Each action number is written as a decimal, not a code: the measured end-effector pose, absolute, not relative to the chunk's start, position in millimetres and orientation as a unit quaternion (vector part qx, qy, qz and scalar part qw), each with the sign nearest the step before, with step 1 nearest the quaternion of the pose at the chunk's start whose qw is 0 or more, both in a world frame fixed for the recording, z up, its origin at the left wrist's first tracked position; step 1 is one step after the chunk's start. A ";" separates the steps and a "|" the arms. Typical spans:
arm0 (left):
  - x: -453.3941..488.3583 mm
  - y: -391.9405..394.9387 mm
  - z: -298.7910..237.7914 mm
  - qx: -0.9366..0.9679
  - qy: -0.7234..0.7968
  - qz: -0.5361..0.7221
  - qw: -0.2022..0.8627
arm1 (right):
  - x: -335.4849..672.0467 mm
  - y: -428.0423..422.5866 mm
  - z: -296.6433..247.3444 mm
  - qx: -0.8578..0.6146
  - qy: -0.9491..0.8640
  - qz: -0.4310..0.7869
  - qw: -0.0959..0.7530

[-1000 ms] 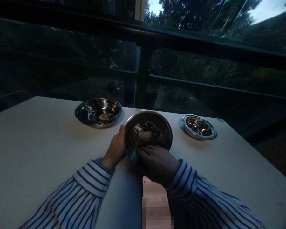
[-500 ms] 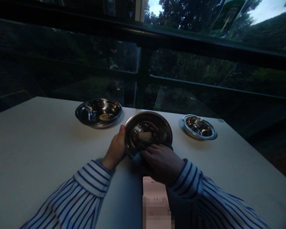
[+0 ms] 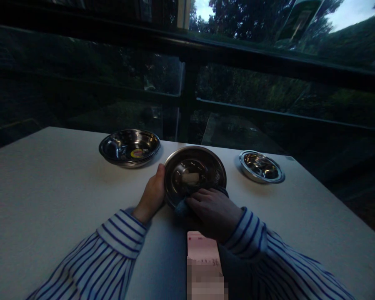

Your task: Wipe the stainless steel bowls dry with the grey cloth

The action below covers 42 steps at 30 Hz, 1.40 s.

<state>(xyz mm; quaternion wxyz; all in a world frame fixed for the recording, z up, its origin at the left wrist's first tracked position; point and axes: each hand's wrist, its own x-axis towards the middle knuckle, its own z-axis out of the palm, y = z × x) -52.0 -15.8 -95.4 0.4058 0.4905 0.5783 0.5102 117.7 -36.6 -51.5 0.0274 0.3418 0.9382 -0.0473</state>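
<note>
A shiny metal bowl (image 3: 175,164) is tilted toward me above the white table, a pale rectangular patch showing at its bottom. My left hand (image 3: 152,193) grips its left rim, thumb along the outside edge. Over the near right part of the bowl, my right hand (image 3: 214,212) is closed on a bluish-grey cloth (image 3: 181,207) and presses it against the inside wall near the rim. My fingers cover most of the cloth.
Stacked metal bowls (image 3: 129,162) with a yellow sticker stand at the back left of the white table (image 3: 65,187). Smaller metal bowls (image 3: 262,177) sit at the right. A lit phone (image 3: 203,250) lies below my right hand. Dark window frames (image 3: 187,83) rise behind the table's far edge.
My right hand and the cloth have shifted very slightly along the bowl's near edge. The left hand and the bowl hold almost the same place.
</note>
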 end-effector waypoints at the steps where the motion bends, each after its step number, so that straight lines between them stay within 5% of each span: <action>1: -51.7 -15.9 -95.2 0.493 0.574 0.509 0.409 | 116.2 -36.9 -54.0 0.335 0.941 -0.049 0.014; 5: -50.3 -17.4 -91.2 0.499 0.584 0.500 0.400 | 110.4 -37.9 -63.2 0.313 0.948 -0.049 -0.028; 12: -49.0 -17.9 -89.1 0.491 0.603 0.496 0.386 | 118.7 -35.8 -48.9 0.342 0.937 -0.050 0.048; 19: -49.7 -17.8 -88.9 0.501 0.580 0.502 0.401 | 107.9 -39.1 -68.1 0.309 0.949 -0.034 -0.051; 25: -50.9 -17.5 -90.3 0.491 0.602 0.501 0.382 | 115.3 -39.7 -54.9 0.345 0.938 -0.041 0.019; 31: -52.1 -15.7 -94.3 0.491 0.591 0.507 0.392 | 107.4 -39.0 -71.2 0.310 0.949 -0.030 -0.052; 38: -55.4 -14.8 -91.9 0.498 0.601 0.500 0.375 | 118.5 -36.6 -56.3 0.332 0.942 -0.056 0.021; 42: -53.0 -14.1 -92.7 0.494 0.588 0.511 0.386 | 112.7 -37.5 -63.2 0.318 0.946 -0.052 -0.019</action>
